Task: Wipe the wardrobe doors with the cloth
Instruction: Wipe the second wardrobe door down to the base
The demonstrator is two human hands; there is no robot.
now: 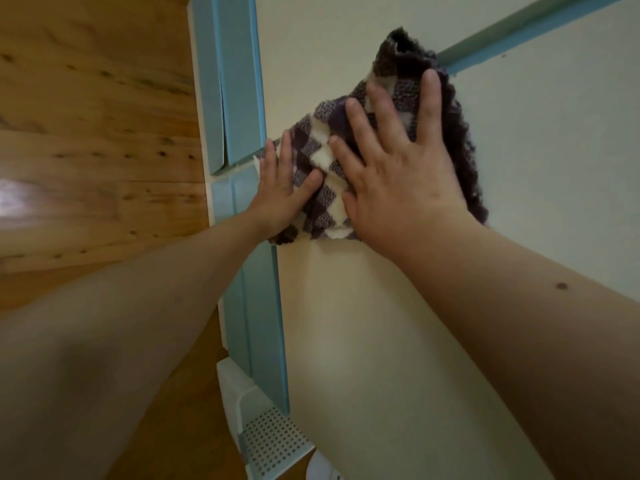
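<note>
A purple-and-cream checked cloth [398, 95] lies flat against a cream wardrobe door [363, 341] with blue trim [239, 81]. My right hand [394, 171] presses on the cloth with fingers spread wide. My left hand [277, 188] rests flat on the cloth's left edge, partly over the blue trim, its thumb on the fabric. Another cream door panel [554, 150] sits to the right, beyond a blue strip [512, 32]. Both forearms reach up from the lower corners of the view.
A wooden floor [97, 133] runs along the left side. A white perforated plastic basket [266, 438] stands by the base of the wardrobe at the bottom centre.
</note>
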